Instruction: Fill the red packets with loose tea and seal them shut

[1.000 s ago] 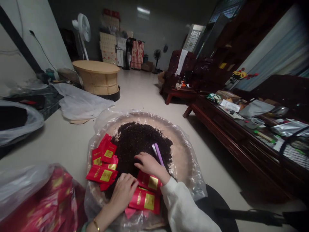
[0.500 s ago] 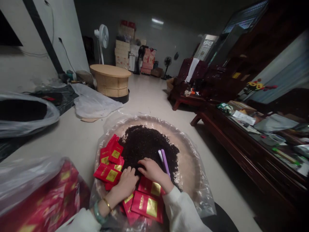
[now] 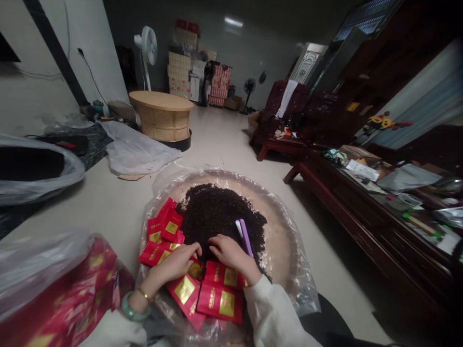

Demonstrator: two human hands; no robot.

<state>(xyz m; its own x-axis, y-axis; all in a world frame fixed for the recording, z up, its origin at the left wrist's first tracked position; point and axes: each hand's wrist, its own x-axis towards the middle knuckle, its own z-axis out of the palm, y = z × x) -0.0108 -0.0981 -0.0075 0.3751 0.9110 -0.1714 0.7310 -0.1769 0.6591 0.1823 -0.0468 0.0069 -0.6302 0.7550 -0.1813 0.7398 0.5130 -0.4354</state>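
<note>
A round tray (image 3: 285, 231) lined with clear plastic holds a heap of dark tea leaves (image 3: 217, 209). Small red packets with gold labels (image 3: 164, 229) lie along its left side, and more red packets (image 3: 220, 300) lie at the near rim. My left hand (image 3: 175, 265) grips a red packet (image 3: 196, 271) at the near edge of the heap. Close beside it, my right hand (image 3: 229, 253) rests on the leaves with its fingers spread. A purple stick and a white stick (image 3: 246, 237) lie on the heap just right of that hand.
A plastic bag full of red packets (image 3: 68, 294) sits at the near left. A long dark wooden table (image 3: 347, 202) cluttered with items runs along the right. On the pale floor beyond are a crumpled plastic sheet (image 3: 137, 152), a round wooden drum (image 3: 162, 115) and a standing fan (image 3: 146, 46).
My left hand slid forward from the near packets to the edge of the tea heap, close to my right hand. The view shifted slightly; my right hand stayed on the leaves.
</note>
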